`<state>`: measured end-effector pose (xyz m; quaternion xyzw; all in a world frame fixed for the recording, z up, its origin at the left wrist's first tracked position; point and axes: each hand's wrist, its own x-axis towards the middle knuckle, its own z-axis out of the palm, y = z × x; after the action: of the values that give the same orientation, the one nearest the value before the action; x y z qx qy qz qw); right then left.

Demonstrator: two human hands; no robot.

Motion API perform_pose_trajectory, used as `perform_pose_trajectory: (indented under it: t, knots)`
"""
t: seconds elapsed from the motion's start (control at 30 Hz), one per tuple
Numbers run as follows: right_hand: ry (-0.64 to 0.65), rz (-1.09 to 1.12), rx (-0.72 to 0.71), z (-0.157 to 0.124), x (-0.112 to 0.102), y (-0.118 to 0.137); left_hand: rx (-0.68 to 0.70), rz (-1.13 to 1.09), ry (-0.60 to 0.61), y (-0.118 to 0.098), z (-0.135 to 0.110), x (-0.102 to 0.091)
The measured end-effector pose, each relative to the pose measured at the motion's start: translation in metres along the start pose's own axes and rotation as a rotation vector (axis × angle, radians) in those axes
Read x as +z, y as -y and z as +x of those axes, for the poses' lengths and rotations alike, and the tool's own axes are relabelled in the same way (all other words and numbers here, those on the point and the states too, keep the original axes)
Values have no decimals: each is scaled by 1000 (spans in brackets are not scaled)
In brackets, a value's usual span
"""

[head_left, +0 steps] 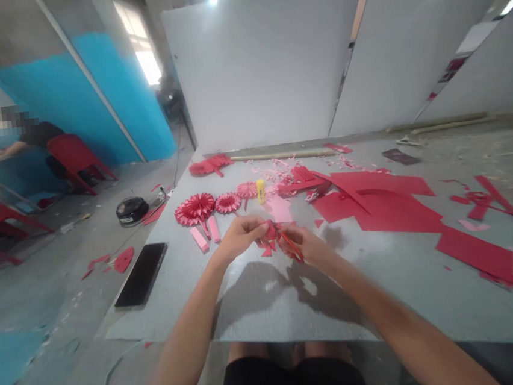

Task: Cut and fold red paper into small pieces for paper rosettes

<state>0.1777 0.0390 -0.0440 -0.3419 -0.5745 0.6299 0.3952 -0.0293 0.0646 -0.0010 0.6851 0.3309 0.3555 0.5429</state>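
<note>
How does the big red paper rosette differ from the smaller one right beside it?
The big rosette is clearly wider than the smaller rosette. The big rosette has a red paper tail running down toward the pink strips, while the smaller rosette shows no tail. The big rosette lies further left, and the smaller rosette lies closer to the yellow glue stick. Both are pleated red paper circles lying flat on the grey table.

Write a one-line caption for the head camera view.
Left hand and right hand hold red paper beside pleated paper rosettes.
</note>
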Motion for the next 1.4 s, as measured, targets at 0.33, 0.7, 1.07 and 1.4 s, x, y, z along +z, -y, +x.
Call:
perform_pose_trajectory:
  t: [0.33,0.7,1.07,1.4]
  knots:
    - [28,-13,-39,0,-1,-3,-15,15,-11,-5,-2,-3]
    - [40,-12,-26,1,-2,-5,-10,49,-127,-2,-1,-6]
    - [65,47,-1,-1,-2,-2,-2,110,-133,-7,-3,-5]
    - [44,14,30,-3,-1,5,71,-64,-210,-3,-3,-6]
